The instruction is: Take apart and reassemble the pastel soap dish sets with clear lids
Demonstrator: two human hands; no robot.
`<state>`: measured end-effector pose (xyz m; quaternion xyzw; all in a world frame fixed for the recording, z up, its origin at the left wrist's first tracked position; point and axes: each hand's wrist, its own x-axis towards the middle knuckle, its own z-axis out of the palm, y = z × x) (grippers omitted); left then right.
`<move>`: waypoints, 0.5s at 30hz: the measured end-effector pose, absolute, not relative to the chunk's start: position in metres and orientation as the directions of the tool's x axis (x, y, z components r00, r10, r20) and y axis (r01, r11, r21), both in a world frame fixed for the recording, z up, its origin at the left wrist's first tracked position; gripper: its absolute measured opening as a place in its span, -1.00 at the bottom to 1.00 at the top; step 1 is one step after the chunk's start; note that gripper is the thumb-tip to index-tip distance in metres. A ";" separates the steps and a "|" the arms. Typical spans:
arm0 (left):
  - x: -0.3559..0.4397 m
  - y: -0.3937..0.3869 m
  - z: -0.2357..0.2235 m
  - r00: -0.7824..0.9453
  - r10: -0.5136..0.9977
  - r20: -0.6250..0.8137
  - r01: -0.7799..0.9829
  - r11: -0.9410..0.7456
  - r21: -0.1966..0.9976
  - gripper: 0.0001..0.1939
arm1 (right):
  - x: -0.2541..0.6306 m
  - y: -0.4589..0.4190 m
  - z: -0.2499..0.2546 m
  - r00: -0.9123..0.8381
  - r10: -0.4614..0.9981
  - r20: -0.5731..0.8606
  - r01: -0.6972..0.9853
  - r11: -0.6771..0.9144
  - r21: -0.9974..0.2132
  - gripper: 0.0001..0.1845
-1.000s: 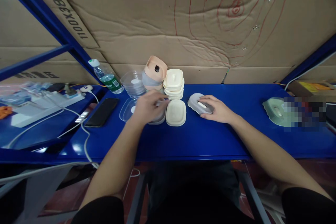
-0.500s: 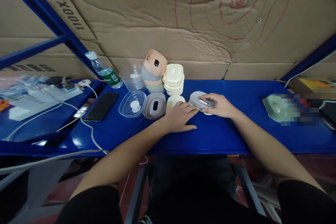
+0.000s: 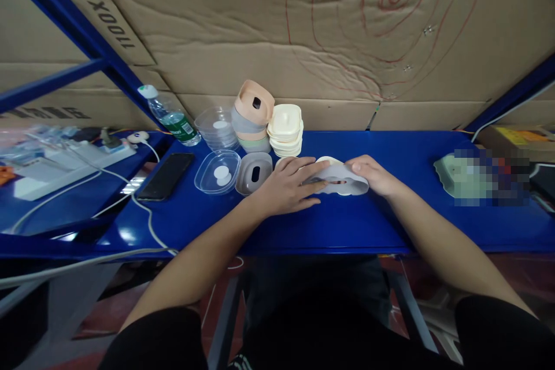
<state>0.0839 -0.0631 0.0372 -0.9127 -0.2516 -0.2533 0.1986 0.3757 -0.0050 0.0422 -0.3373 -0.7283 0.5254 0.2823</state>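
Cover in grey (image 3: 354, 183), head view: sits near the middle of the bench (image 3: 312, 231), between left grip (image 3: 286, 188) and right grip (image 3: 376, 174), just beside a cream piece (image 3: 329, 160) partly visible behind. Appears partway through handling: raised on edge, not yet released. Cannot tell whether joined to the cream piece or loose.

Out of hand: to the left, a slotted grey bowl (image 3: 247, 165), a clear bowl (image 3: 206, 179) and a phone (image 3: 167, 176); behind, a cream lid stack (image 3: 284, 118) and a bowl stack (image 3: 247, 92). Includes, well apart at far right, a pale green cover (image 3: 444, 170), partly obscured.

Runs along its long axis left to right, roughly parallel to the bench front. Stands tilted, not flat, with hollow side apparently toward the wearer.

Meets left grip at its left end: fingers extended, thumb apart; cannot tell whether clamped. Receives right grip at its right end: seemingly clamped on the rim, thumb visible, fingertips hidden.
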 end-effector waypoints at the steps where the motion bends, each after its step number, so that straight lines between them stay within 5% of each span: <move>1: 0.083 -0.064 0.038 0.753 0.349 0.558 0.548 -0.803 -0.236 -0.62 | 0.374 -0.007 0.042 -0.619 0.785 0.006 0.184 0.152 -0.971 -0.17; 6: 0.081 -0.060 0.037 0.730 0.409 0.547 0.582 -0.792 -0.185 -0.67 | 0.370 -0.007 0.037 -0.616 0.787 -0.044 0.130 0.046 -0.991 0.00; 10: 0.079 -0.052 0.033 0.646 0.415 0.640 0.603 -0.792 -0.096 -0.84 | 0.366 -0.009 0.040 -0.677 0.733 0.072 0.031 0.126 -0.992 -0.15; 15: 0.079 -0.052 0.035 0.488 0.473 0.734 0.681 -0.732 0.019 -0.79 | 0.351 -0.022 0.044 -0.582 0.809 0.083 0.019 0.115 -0.993 -0.36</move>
